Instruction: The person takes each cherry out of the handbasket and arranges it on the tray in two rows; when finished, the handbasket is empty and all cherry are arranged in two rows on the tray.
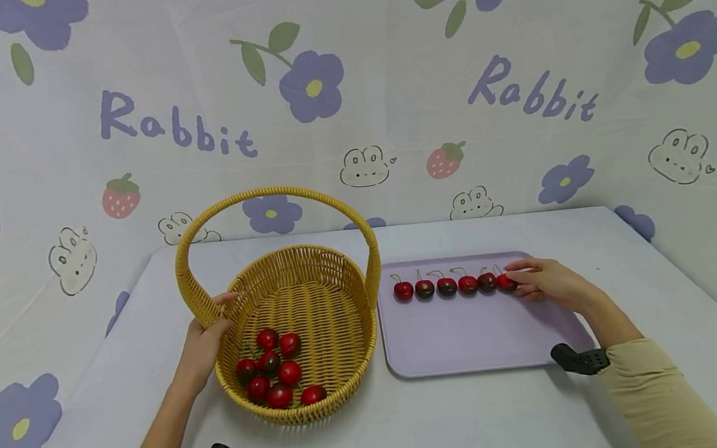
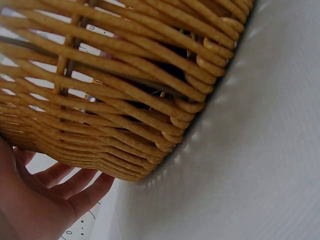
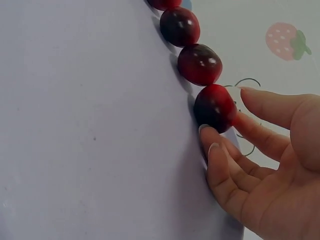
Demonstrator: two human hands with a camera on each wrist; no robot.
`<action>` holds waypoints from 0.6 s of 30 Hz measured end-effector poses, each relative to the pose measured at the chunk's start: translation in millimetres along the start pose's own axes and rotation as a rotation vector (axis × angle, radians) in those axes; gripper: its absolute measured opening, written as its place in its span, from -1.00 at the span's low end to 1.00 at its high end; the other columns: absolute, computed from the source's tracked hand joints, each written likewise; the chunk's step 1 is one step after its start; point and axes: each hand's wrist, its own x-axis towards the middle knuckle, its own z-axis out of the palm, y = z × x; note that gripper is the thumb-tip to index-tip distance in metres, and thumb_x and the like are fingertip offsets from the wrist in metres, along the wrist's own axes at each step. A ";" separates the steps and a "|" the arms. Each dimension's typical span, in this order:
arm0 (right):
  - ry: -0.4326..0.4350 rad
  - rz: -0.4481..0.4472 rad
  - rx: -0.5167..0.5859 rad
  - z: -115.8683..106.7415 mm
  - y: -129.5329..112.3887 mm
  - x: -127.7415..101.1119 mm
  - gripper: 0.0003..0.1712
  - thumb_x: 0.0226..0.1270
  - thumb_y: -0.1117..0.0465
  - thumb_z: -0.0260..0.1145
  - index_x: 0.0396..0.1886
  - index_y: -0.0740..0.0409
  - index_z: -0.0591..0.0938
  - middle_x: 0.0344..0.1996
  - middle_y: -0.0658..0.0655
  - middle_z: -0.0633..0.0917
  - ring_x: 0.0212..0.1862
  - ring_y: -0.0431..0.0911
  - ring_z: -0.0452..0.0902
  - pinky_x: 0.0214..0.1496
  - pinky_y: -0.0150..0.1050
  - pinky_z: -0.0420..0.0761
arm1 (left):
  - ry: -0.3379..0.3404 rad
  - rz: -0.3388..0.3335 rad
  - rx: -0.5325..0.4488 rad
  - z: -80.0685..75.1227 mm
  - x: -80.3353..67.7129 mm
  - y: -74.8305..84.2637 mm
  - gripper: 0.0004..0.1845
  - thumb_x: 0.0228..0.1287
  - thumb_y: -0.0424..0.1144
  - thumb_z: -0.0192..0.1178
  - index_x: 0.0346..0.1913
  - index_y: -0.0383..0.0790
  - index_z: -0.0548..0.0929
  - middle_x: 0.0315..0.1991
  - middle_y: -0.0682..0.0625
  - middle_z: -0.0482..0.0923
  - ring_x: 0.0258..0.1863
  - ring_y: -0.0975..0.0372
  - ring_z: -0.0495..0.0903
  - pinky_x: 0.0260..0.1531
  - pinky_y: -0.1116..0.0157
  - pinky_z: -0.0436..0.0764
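My right hand (image 3: 260, 175) pinches a glossy dark-red cherry (image 3: 214, 107) ending the tray's (image 1: 464, 341) row; my left hand (image 1: 202, 343) grips the basket (image 1: 320, 398).

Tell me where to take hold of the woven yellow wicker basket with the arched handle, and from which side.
Grip the woven yellow wicker basket at the top of its arched handle, coming from above. The handle stands upright and free of everything, and lifting there keeps the basket level so the red cherries inside stay put. The left hand now holds the rim near the handle's base, which would tip it.
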 end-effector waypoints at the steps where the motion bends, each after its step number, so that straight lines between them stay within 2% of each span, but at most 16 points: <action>1: -0.005 -0.001 -0.016 -1.3 -0.4 -0.7 -0.35 0.42 0.08 0.16 0.30 0.46 0.26 -0.20 0.07 0.60 -0.25 -0.18 0.57 -0.22 -0.32 0.55 | 0.000 0.002 -0.001 0.0 0.0 -0.1 -0.54 0.32 -0.48 -0.20 0.28 -0.38 0.34 0.35 -0.27 0.19 0.33 -0.05 0.17 0.26 -0.03 0.10; 4: -0.019 0.000 -0.072 -7.5 -2.1 -3.6 -0.31 0.45 0.03 0.11 0.33 0.44 0.23 -0.01 0.23 0.55 -0.14 -0.11 0.55 -0.16 -0.28 0.54 | -0.001 0.003 -0.003 0.0 0.1 -0.1 -0.54 0.32 -0.48 -0.20 0.28 -0.38 0.34 0.35 -0.27 0.19 0.33 -0.05 0.17 0.26 -0.03 0.10; 8: -0.042 -0.014 -0.127 -16.2 -8.8 -10.4 -0.26 0.47 -0.04 0.05 0.36 0.44 0.19 0.19 0.44 0.38 0.02 0.05 0.48 -0.10 -0.25 0.52 | -0.002 0.000 -0.007 -0.3 0.4 -0.2 -0.54 0.33 -0.47 -0.20 0.29 -0.37 0.35 0.36 -0.25 0.19 0.32 -0.03 0.18 0.24 0.00 0.12; 14: -0.080 -0.073 -0.142 -18.2 -26.2 -21.4 -0.26 0.48 -0.05 0.01 0.35 0.48 0.17 0.16 0.48 0.38 0.13 0.19 0.41 -0.01 -0.25 0.52 | -0.001 0.001 -0.006 -0.6 0.8 -1.1 -0.54 0.33 -0.47 -0.20 0.29 -0.37 0.34 0.36 -0.26 0.18 0.33 -0.05 0.16 0.27 -0.04 0.09; 18: -0.129 -0.119 -0.102 -12.6 -36.0 -24.8 -0.30 0.50 0.00 0.00 0.35 0.47 0.17 0.13 0.44 0.40 0.13 0.20 0.41 0.05 -0.23 0.51 | 0.002 0.003 -0.004 -0.4 0.8 -1.9 -0.54 0.33 -0.47 -0.20 0.28 -0.37 0.34 0.35 -0.27 0.18 0.34 -0.06 0.15 0.28 -0.06 0.07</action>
